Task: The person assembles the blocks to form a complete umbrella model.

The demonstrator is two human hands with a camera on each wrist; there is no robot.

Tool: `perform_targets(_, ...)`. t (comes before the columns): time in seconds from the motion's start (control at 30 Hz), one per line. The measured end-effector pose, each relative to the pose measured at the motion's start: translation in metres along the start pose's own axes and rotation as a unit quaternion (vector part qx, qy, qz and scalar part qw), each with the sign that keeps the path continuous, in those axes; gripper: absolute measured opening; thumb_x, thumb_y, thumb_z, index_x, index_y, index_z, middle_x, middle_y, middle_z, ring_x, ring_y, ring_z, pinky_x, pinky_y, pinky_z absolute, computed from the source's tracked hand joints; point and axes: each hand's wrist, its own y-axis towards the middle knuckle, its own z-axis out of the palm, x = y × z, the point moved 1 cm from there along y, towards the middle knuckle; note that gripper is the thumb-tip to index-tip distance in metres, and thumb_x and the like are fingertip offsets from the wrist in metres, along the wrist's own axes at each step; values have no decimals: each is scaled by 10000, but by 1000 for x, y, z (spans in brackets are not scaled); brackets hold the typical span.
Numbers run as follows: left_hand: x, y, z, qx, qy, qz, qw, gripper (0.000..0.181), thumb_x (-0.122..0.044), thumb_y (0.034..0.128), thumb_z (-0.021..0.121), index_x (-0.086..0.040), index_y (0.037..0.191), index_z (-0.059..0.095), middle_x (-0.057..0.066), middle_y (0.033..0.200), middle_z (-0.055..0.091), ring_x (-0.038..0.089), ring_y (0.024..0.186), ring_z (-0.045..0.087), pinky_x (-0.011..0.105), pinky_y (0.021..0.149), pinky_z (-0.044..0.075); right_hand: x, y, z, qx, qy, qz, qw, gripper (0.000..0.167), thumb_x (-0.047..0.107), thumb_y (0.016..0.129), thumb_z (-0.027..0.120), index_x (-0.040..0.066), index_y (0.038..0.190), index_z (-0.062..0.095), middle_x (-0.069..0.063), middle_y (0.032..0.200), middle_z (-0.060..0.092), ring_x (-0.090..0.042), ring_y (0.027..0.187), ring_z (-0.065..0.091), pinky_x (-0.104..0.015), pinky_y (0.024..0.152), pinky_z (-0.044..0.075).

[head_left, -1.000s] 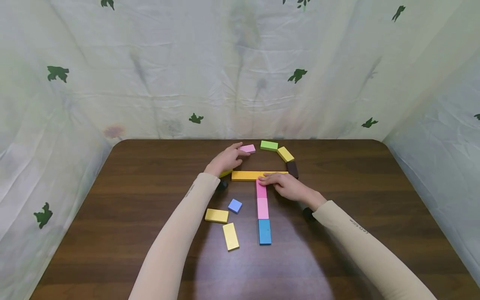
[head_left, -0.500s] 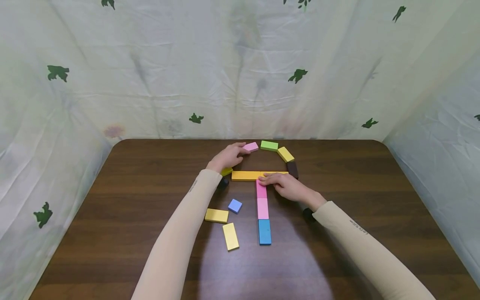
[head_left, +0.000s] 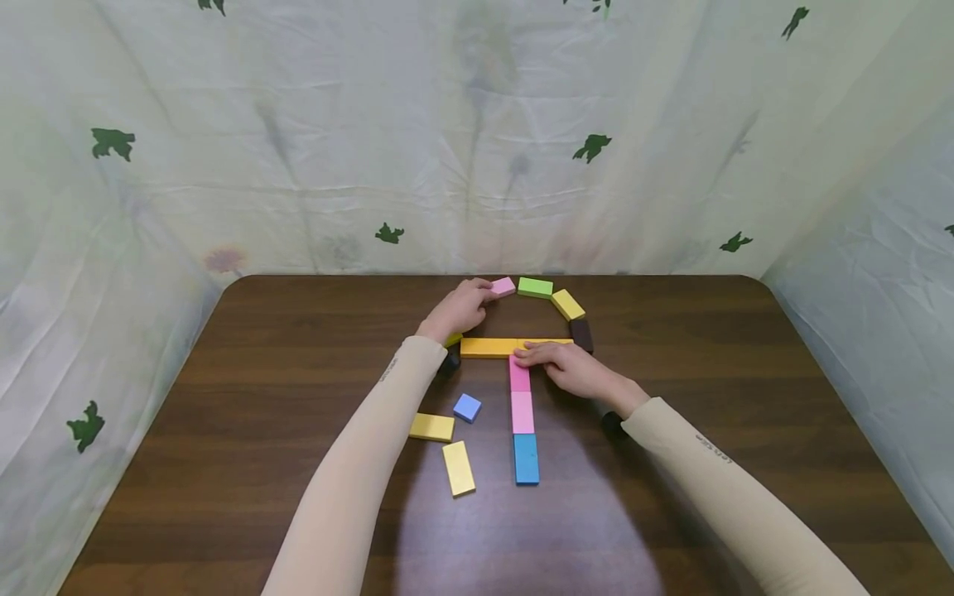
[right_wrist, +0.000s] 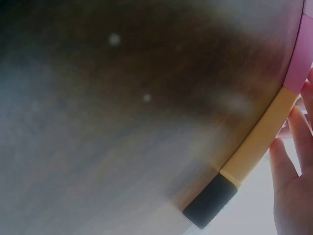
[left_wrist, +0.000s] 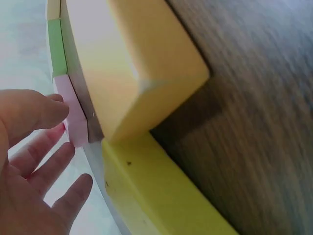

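Note:
At the table's far side, my left hand (head_left: 458,309) pinches the left end of a light pink block (head_left: 503,286) with thumb and fingertips. This block lies just left of a green block (head_left: 535,287), a narrow gap between them. My right hand (head_left: 570,368) lies with extended fingers on the place where the orange blocks (head_left: 488,348) meet the top of a pink column. That column has a darker pink block (head_left: 519,375), a paler pink block (head_left: 522,412) and a blue block (head_left: 526,459). A yellow-green block (left_wrist: 161,191) is partly hidden by my left wrist.
A yellow block (head_left: 568,305) and a black block (head_left: 581,335) curve down from the green one at right. Nearer lie a small blue block (head_left: 467,407) and two pale yellow blocks, one crosswise (head_left: 432,427), one lengthwise (head_left: 458,468). A patterned curtain (head_left: 477,165) stands behind the table.
My left hand has slid the light pink block rightward and slightly back, closer to the green block, and the block has tilted more. The right hand has stayed put.

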Motion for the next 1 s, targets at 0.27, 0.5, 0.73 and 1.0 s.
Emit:
perform_targets(0.27, -3, 0, 0, 108, -176, -202, 9996, 408, -57, 958, 499, -51, 1365, 528, 100, 1476, 384, 236, 1351, 347, 360, 1097, 262, -4, 0, 2, 17, 10, 117, 9999, 421, -92, 903, 465, 47, 1265, 628, -48, 1284, 601, -210, 1297, 448, -390, 1054, 336)
perform_targets(0.5, -4, -2, 0, 120, -37, -160, 9998, 447, -56, 957, 491, -98, 1403, 498, 98, 1494, 360, 245, 1357, 341, 374, 1092, 272, -4, 0, 3, -75, 20, -43, 10000, 419, -104, 902, 458, 30, 1261, 627, -72, 1278, 604, -238, 1288, 458, -409, 1049, 341)
perform_targets(0.73, -5, -2, 1, 125, 19, -168, 9998, 453, -69, 961, 498, -95, 1413, 483, 97, 1501, 348, 242, 1360, 337, 378, 1090, 277, -4, -1, 3, -75, 23, 0, 10000, 419, -100, 907, 460, 38, 1266, 625, -75, 1291, 596, -233, 1289, 457, -409, 1048, 342)
perform_targets(1.0, -3, -1, 2, 171, 41, -146, 9997, 487, -66, 963, 485, -103, 1446, 435, 99, 1519, 315, 241, 1370, 322, 376, 1093, 271, -4, -1, 3, -105, 27, -21, 9999, 426, -110, 897, 453, 28, 1262, 626, -77, 1282, 601, -244, 1289, 456, -413, 1048, 342)
